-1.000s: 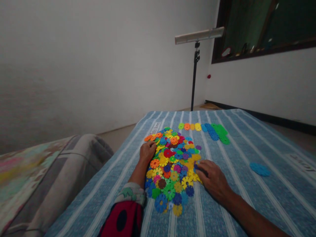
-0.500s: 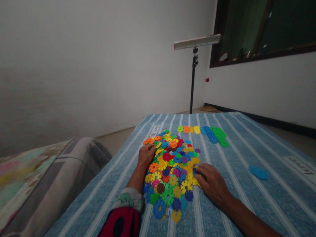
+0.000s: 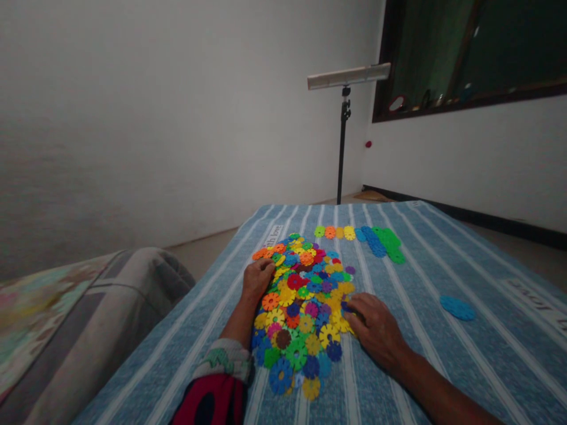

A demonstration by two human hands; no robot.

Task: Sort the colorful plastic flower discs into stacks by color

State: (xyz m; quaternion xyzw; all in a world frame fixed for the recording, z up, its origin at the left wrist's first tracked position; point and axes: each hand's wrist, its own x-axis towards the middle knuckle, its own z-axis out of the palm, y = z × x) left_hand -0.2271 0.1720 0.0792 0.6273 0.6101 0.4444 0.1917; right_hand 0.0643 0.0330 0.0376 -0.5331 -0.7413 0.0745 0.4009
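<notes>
A heap of notched, flower-shaped plastic discs [image 3: 305, 289] in many colours lies on the blue striped cloth. My left hand [image 3: 258, 277] rests against the left edge of the heap, fingers curled in and pressed together; whatever is under the fingertips is hidden. At the right edge, my right hand [image 3: 374, 324] is closed in a pinch, with a dark blue disc [image 3: 345, 306] showing between thumb and forefinger. Yellow discs [image 3: 339, 321] lie just beside those fingertips.
Beyond the heap, a row of green, orange, yellow, blue and green discs [image 3: 349, 232] crosses the cloth [image 3: 425, 348]. A light blue group [image 3: 457, 307] lies at the right. A lamp stand [image 3: 342, 130] rises behind, and a grey-covered piece of furniture [image 3: 146, 295] stands left.
The whole view has shifted slightly, so everything sits a little further left. Both hands keep nearly the same places against the heap.
</notes>
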